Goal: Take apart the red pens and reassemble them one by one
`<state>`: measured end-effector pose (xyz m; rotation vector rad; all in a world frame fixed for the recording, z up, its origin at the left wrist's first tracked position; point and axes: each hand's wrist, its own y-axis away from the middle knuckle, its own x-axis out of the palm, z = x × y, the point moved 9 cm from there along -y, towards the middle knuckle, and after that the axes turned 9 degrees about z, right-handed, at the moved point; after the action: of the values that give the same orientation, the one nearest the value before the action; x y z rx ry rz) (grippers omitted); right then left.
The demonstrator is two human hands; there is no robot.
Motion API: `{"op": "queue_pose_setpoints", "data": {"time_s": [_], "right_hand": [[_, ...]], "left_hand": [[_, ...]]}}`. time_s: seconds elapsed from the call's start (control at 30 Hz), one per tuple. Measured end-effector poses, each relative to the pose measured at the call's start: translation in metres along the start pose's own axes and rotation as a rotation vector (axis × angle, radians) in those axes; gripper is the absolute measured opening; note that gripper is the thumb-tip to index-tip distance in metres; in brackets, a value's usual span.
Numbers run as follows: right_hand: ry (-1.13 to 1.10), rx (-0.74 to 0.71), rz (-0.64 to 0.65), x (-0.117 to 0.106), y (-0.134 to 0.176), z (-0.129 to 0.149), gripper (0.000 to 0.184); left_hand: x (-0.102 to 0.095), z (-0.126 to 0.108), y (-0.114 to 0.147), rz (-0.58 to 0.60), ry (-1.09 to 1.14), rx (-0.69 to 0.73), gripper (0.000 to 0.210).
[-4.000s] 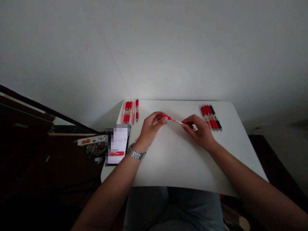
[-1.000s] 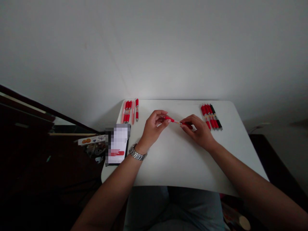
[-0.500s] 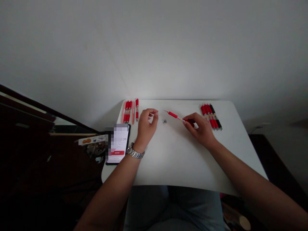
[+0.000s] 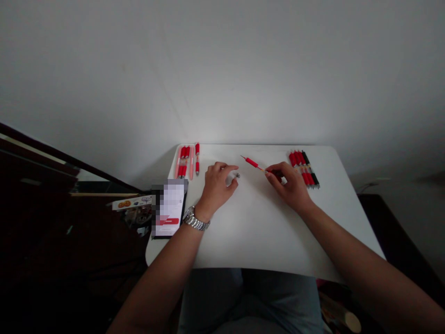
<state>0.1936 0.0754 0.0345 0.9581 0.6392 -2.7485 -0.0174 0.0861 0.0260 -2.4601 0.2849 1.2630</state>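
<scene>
Pinched in my right hand [image 4: 287,183] is a red pen [image 4: 251,162], its bare, thin tip pointing up and to the left. My left hand [image 4: 219,184] is over the white table [image 4: 243,232], thumb and forefinger apart with nothing visible between them. A small silvery pen part [image 4: 238,175] lies on the table just beyond those two fingertips; its exact shape is too small to tell. Right of my right hand, several red pens [image 4: 301,169] and a dark green or black pen [image 4: 310,168] lie side by side.
At the table's back left lie several red and pink pens [image 4: 184,162], with one red pen [image 4: 197,159] a little apart. A phone [image 4: 170,208] with a lit screen rests at the left edge, near my watch [image 4: 195,219]. Behind the table stands a wall [image 4: 243,83].
My left hand has moved right, towards the small silvery part, and its thumb and forefinger have spread. The pen in my right hand has shifted slightly right and up.
</scene>
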Motion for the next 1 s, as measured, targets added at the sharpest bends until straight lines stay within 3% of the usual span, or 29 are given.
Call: {"op": "queue_pose_setpoints", "data": {"time_s": [0.2, 0.67, 1.0], "right_hand": [[0.003, 0.009, -0.011, 0.0, 0.0, -0.001, 0.02], [-0.007, 0.012, -0.01, -0.001, 0.0, 0.001, 0.021], [-0.049, 0.002, 0.044, 0.003, 0.001, 0.004, 0.022]], "left_hand": [[0.005, 0.001, -0.001, 0.035, -0.011, -0.002, 0.035], [0.001, 0.001, -0.001, -0.003, 0.023, 0.011, 0.02], [-0.015, 0.017, -0.001, -0.198, 0.519, -0.059, 0.014]]}}
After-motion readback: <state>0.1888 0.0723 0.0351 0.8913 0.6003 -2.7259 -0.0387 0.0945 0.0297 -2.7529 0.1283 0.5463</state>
